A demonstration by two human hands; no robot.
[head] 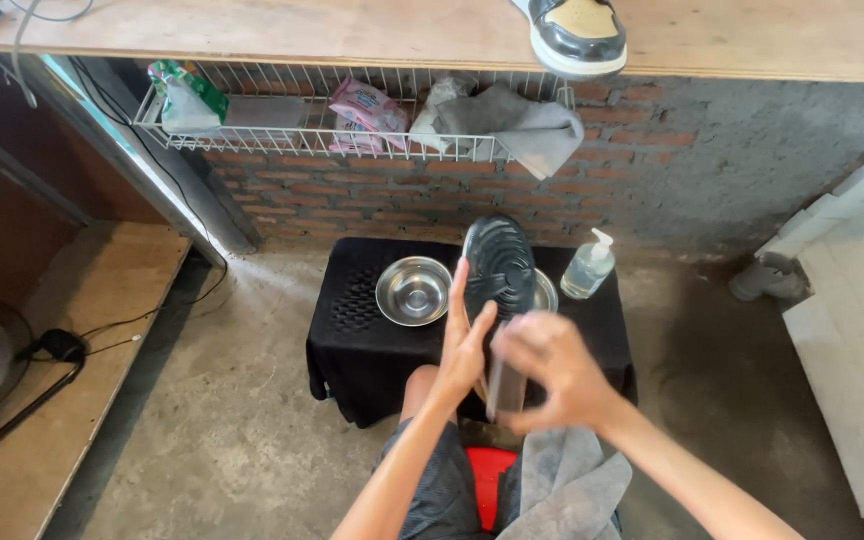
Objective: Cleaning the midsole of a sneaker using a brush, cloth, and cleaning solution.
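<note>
A black shoe (498, 262) is held upright in front of me, its ribbed sole facing the camera. My left hand (464, 345) props it from the left side with fingers stretched up along the sole. My right hand (552, 370) is closed on a dark brush-like tool (505, 385) that it presses against the lower part of the shoe; the tool is blurred. A grey cloth (567, 480) lies over my lap.
A low stand draped in black cloth (352, 345) holds a steel bowl (413, 291), a second bowl partly hidden behind the shoe, and a clear pump bottle (588, 266). A wire rack (332, 125) with packets and a rag hangs on the brick wall. Another shoe (577, 35) sits on the wooden shelf above.
</note>
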